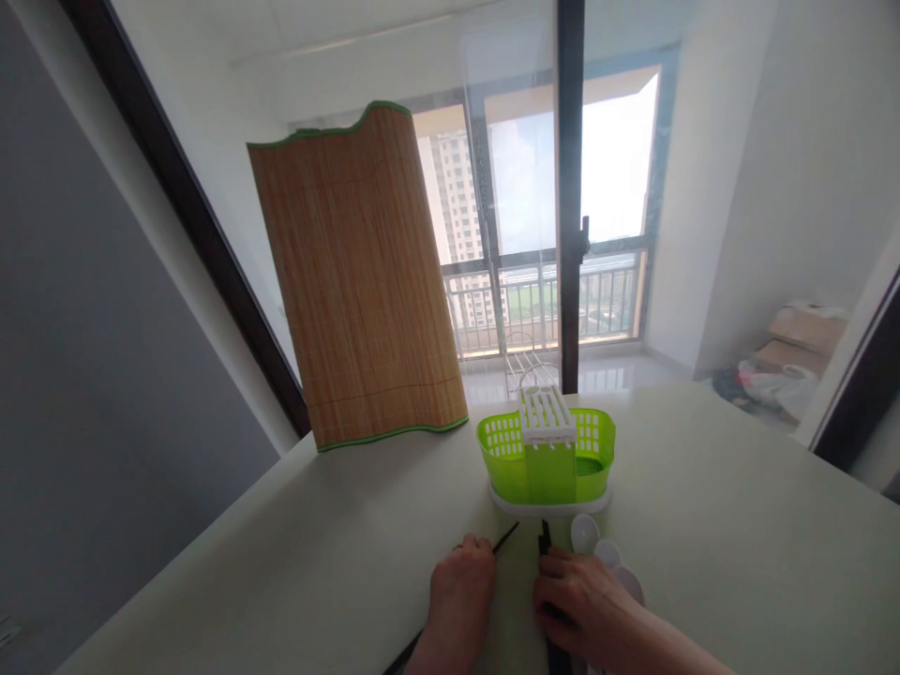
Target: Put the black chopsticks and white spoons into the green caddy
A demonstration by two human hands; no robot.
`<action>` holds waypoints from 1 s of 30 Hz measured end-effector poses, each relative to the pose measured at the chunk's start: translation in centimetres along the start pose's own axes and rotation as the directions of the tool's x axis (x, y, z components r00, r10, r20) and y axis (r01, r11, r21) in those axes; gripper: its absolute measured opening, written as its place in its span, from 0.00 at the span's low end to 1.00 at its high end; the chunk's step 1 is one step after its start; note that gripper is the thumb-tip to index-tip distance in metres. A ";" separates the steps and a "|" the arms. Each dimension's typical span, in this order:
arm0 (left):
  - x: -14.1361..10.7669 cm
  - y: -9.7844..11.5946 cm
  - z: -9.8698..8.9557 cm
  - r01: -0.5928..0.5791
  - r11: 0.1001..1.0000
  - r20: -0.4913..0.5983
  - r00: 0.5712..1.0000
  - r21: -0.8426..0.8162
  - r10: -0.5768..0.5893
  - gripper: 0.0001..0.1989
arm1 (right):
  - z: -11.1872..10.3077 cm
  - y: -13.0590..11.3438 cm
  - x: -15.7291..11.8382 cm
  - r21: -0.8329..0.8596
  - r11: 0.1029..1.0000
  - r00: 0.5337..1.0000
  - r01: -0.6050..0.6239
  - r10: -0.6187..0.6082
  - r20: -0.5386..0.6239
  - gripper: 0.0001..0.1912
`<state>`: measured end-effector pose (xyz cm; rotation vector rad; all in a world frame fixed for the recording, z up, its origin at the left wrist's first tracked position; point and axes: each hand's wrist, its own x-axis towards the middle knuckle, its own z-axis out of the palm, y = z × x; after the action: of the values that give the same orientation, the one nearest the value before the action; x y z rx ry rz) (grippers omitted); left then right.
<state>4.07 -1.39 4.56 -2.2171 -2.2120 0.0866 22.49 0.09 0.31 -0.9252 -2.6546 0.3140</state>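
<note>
At the bottom centre, my left hand (462, 583) is closed on a thin black stick (507, 536), whose tip sticks out to the upper right and whose other end shows below the wrist. My right hand (573, 592) is closed around a bundle of black sticks (545, 538) pointing away from me. Just beside it, partly hidden by the hand and forearm, lie several white spoons (585, 533). Beyond both hands stands a bright green basket (506, 469) on a white base, with a white slotted rack (547, 415) over its middle.
A brown bamboo mat (366, 291) with green edging stands upright at the back left of the pale table (738, 525). Behind the table are a dark-framed glass door, a wire rack on the floor and, at the right, cardboard boxes (805, 333) with plastic bags.
</note>
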 end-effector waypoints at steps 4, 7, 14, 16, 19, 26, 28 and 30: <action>0.0 -0.4 -0.2 0.000 1.000 -0.042 0.999 0.005 0.000 0.20 | 0.1 0.1 0.0 0.010 1.000 1.000 -0.003 0.003 -0.019 0.01; -0.2 -1.1 -1.7 0.041 0.999 -0.153 0.987 -0.010 -0.042 0.18 | 0.3 0.2 -0.1 0.007 1.000 1.000 0.004 -0.004 -0.021 0.01; -1.7 -3.3 -7.3 -0.259 0.849 -0.617 0.781 -0.461 -0.096 0.11 | 0.3 0.2 0.0 -0.019 1.000 1.000 -0.016 0.016 -0.007 0.02; -2.1 -3.2 -7.9 -0.350 0.773 -0.651 0.752 -0.530 -0.106 0.11 | 0.2 0.1 0.0 -0.026 0.999 1.000 -0.020 0.020 -0.004 0.02; -2.2 -2.5 -7.9 -0.401 0.700 -0.617 0.784 -0.590 -0.071 0.09 | 0.0 0.0 -0.1 -0.011 1.000 1.000 -0.009 0.008 -0.007 0.03; -1.5 -1.0 -6.8 -0.345 0.558 -0.438 0.898 -0.755 -0.038 0.09 | 0.0 0.0 0.0 -0.005 1.000 1.000 -0.013 0.013 -0.005 0.02; -1.4 -0.9 -6.7 -0.329 0.539 -0.395 0.919 -0.776 -0.007 0.10 | 0.0 -0.1 0.0 -0.002 1.000 1.000 -0.008 0.008 -0.008 0.03; -1.3 -0.7 -6.5 -0.320 0.511 -0.358 0.933 -0.798 0.024 0.11 | 0.0 -0.1 0.0 0.000 1.000 1.000 -0.008 0.008 -0.018 0.03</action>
<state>3.65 -2.51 11.15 -2.5379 -2.0287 -1.5816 22.45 0.01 0.30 -0.9347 -2.6358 0.3058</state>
